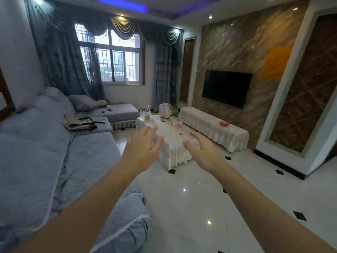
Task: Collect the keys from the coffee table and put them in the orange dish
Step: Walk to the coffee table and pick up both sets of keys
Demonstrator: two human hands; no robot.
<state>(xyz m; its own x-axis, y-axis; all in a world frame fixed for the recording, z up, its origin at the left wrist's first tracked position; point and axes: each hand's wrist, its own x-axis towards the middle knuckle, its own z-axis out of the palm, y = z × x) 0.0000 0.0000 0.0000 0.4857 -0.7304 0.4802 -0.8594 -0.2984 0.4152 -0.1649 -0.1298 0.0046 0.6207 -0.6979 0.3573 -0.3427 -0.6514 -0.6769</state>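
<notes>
The coffee table (175, 143), draped in a cream cloth, stands ahead in the middle of the room. A small dark object that looks like the keys (180, 133) lies on its top, and another small dark item (162, 121) lies farther back. The orange dish (224, 123) rests on the long cloth-covered TV bench (215, 128) to the right. My left hand (144, 145) and my right hand (202, 150) are stretched out in front of me, fingers spread, holding nothing, well short of the table's near end.
A pink backpack (165, 110), a plastic bag (145, 114) and a small bottle (180, 123) stand on the coffee table. A grey sofa (54, 152) runs along the left. A TV (226, 90) hangs on the right wall. Glossy white tiled floor lies between me and the table.
</notes>
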